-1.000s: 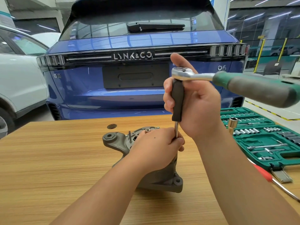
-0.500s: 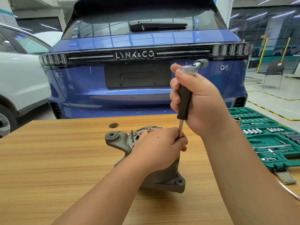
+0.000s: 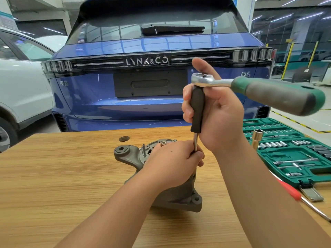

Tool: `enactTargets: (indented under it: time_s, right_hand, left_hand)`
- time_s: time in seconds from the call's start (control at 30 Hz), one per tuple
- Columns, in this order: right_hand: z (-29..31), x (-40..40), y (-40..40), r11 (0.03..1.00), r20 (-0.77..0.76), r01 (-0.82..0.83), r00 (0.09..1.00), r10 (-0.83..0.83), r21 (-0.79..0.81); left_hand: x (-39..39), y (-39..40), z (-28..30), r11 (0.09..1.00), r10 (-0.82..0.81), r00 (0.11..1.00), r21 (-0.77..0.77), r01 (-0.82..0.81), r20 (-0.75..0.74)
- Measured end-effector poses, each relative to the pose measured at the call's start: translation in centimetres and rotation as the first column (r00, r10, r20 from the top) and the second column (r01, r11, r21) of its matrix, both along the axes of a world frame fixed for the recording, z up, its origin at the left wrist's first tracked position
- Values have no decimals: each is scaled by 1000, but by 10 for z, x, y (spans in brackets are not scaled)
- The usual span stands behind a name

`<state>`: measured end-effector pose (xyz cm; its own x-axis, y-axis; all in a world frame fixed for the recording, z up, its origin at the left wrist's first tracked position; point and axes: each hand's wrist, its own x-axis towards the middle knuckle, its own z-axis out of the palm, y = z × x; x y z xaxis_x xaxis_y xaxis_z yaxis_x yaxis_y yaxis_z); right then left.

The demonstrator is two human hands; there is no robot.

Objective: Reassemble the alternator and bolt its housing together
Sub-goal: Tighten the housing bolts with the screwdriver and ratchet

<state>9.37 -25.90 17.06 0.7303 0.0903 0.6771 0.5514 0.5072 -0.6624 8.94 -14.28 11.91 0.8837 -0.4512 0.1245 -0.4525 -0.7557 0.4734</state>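
1. Standing near the middle of the wooden desk [image 3: 53, 176] is the grey alternator [image 3: 180, 197], its housing upright with a mounting ear [image 3: 123, 150] at the upper left and a second ear at the lower right.
2. The left hand [image 3: 172, 163] rests on top of the alternator; its fingers [image 3: 197, 156] are curled round the steel shaft [image 3: 195, 142] of the driver where it meets the housing.
3. The right hand [image 3: 218, 113] grips the black driver handle [image 3: 197, 110], which stands nearly upright above the alternator; the fingers are clamped round it.
4. A ratchet [image 3: 202, 79] sits on top of the handle, its green-and-grey grip [image 3: 279, 95] pointing right, blurred.
5. To the right, on the desk, lies an open green socket case [image 3: 293, 154], with a brass-coloured socket [image 3: 257, 138] standing at its left edge.
6. A red-handled screwdriver [image 3: 290, 190] lies in front of the case.
7. Beyond the desk stands a blue car [image 3: 146, 97]; a white car [image 3: 21, 90] is at the left.
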Motion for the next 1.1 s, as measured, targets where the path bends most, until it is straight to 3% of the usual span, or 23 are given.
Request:
enactTargets:
  time_s: [0.1, 0.2, 0.33, 0.4, 0.53, 0.73, 0.87, 1.1]
  right_hand:
    - [0, -1, -1, 993, -44, -103, 993, 105, 49]
    - [4, -1, 1, 995, -106, -88, 990, 92, 47]
    - [7, -4, 3, 966, -146, 258, 955, -257, -19]
    - [8, -3, 0, 951, -183, 306, 933, -309, -45]
    - [7, -2, -6, 999, -208, -13, 978, 6, -34]
    - [0, 0, 1, 990, -22, 141, 990, -141, -9]
    - [1, 1, 2, 988, 24, 150, 988, -150, -29]
    - [-1, 0, -7, 978, -9, -206, 978, 207, 42]
  left_hand:
    - [0, 0, 1, 1000, -1, 1000, 9, 1, 6]
    - [0, -1, 0, 1000, 2, 1000, 7, -2, 4]
    - [0, -1, -2, 1000, -5, 1000, 11, 5, 12]
    - [0, -1, -2, 1000, -8, 1000, 9, 8, 6]
    - [1, 0, -1, 1000, 1, 1000, 0, -1, 3]
    - [0, -2, -1, 1000, 4, 1000, 2, -4, -5]
    - [0, -2, 0, 1000, 4, 1000, 3, -4, -10]
    - [-2, 0, 1, 1000, 1, 1000, 2, -1, -3]
